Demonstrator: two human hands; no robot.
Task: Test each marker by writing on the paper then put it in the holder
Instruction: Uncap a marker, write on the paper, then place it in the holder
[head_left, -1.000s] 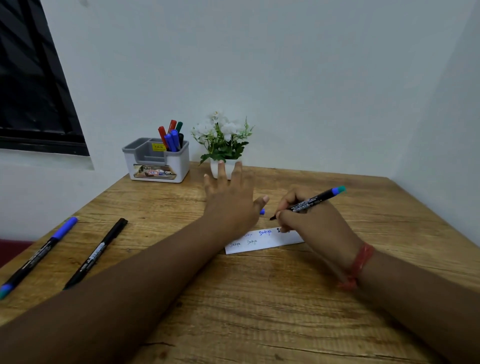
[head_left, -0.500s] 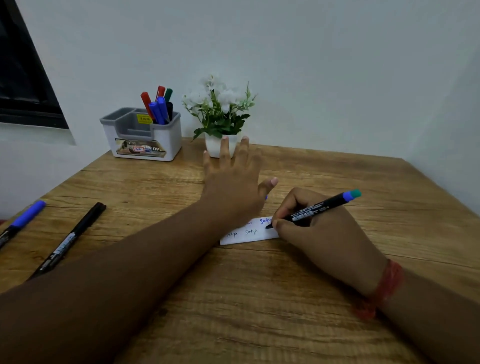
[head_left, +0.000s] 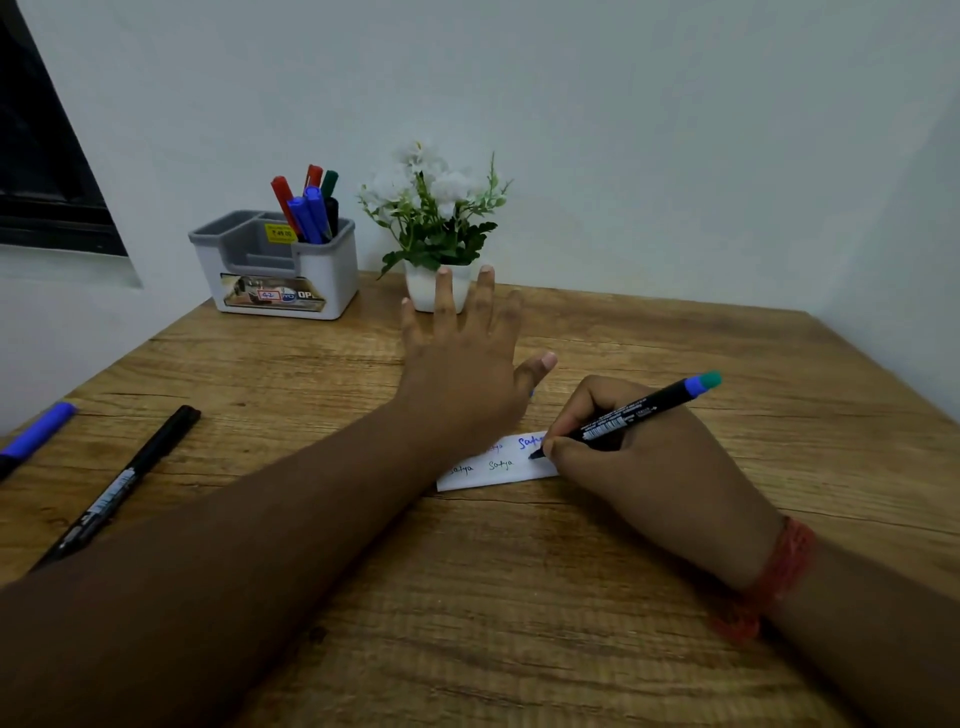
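My right hand (head_left: 644, 457) grips a black marker (head_left: 628, 413) with a blue-green end, its tip touching a small white paper strip (head_left: 498, 470) that bears handwritten words. My left hand (head_left: 462, 364) lies flat with straight fingers over the paper's left end. A grey-and-white holder (head_left: 275, 275) at the back left contains several red, blue, green and black markers (head_left: 309, 208). On the table at the left lie a black marker (head_left: 124, 480) and a blue-capped marker (head_left: 34, 439).
A white pot of white flowers (head_left: 434, 228) stands just beyond my left fingertips, right of the holder. The wooden table (head_left: 519, 597) meets white walls at the back and right. A dark window is at the upper left.
The view has shifted down and left, bringing the hands closer. My right hand with the marker has moved left along the paper, covering more of it. The left hand stays flat.
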